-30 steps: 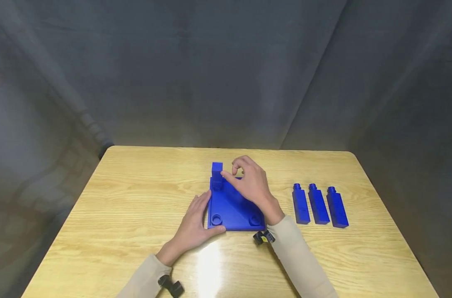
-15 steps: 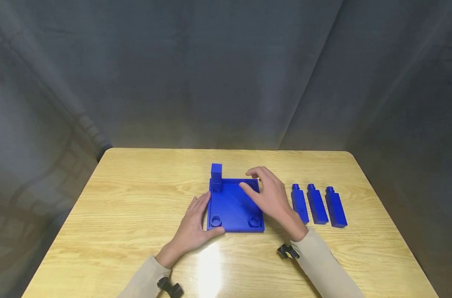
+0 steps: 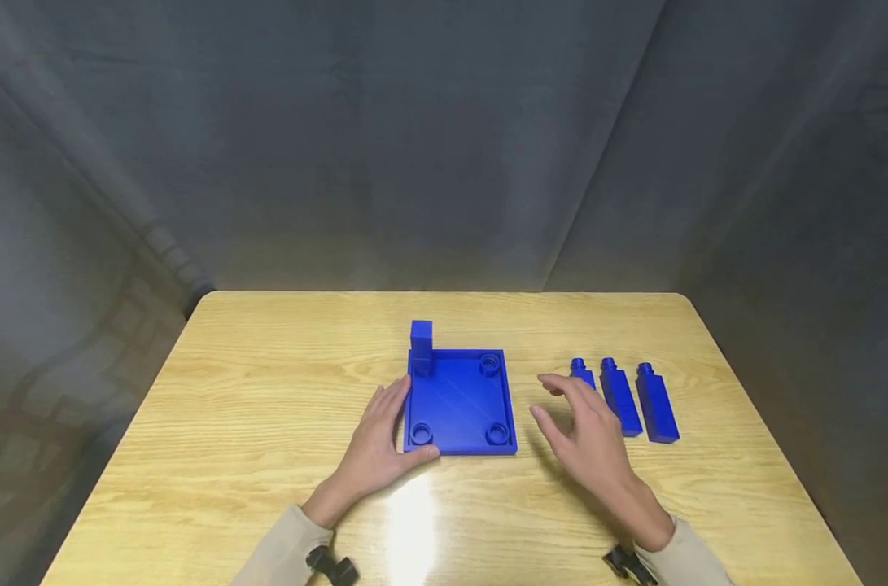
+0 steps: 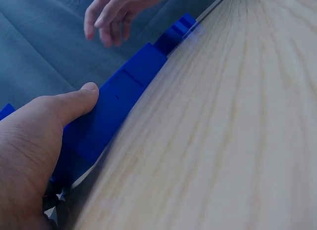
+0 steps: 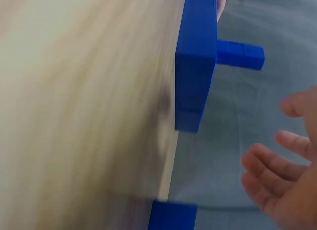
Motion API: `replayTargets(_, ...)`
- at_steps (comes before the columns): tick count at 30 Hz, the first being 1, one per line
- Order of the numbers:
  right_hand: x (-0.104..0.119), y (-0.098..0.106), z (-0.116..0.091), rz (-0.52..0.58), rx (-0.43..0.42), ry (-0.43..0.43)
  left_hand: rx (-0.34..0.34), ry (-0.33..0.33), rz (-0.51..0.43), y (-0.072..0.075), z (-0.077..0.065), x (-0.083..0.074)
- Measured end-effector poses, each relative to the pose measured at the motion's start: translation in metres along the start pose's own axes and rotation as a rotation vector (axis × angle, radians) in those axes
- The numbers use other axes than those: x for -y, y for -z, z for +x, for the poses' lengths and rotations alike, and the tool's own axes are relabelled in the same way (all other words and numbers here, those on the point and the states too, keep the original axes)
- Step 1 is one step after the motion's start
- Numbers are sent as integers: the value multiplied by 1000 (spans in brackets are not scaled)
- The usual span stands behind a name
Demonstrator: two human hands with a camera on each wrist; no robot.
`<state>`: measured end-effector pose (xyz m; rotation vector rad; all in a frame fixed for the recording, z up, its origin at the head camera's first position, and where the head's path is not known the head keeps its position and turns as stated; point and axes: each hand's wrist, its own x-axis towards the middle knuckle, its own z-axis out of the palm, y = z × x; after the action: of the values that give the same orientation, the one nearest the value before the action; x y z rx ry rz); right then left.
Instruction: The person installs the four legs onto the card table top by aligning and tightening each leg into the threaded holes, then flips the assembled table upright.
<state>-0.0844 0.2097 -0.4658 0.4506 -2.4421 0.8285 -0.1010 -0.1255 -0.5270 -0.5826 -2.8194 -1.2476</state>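
Head | left hand (image 3: 374,448) wide on tray (image 3: 458,407) | right hand (image 3: 590,435) wide — partly masks post (image 3: 581,372), contact unclear | curtain (image 3: 414,163) behind

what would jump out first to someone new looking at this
Probably the bright blue square tray mid-table, with one blue post upright at its far left corner. Next, three similar blue posts lying to its right, the leftmost partly hidden by the empty right hand.
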Motion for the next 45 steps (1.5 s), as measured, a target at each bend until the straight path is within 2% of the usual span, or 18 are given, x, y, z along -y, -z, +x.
replayTargets(7, -17, 17, -19, 76, -105, -100, 7, -1, -4, -1, 1, -1)
replayTargets(11, -27, 21, -27, 94, -165, -104, 15, 9, -7, 0, 1, -1)
replayTargets(14, -36, 22, -30, 64, -181, -109, 16, 14, -3, 0, 0, -1)
replayTargets(23, -57, 25, -36, -34, -130, -236, 27, 11, -4, 1, 2, -2)
replayTargets(30, -62, 22, -36, -81, -84, -218, 14, 10, 3, 2, 1, -1)
replayTargets(35, -62, 18, -37, -167, -32, -204, 9, -1, -2, 2, 1, 0)
replayTargets(45, -64, 15, -37, -282, -35, -148, 10, 13, -11, 2, 0, -1)
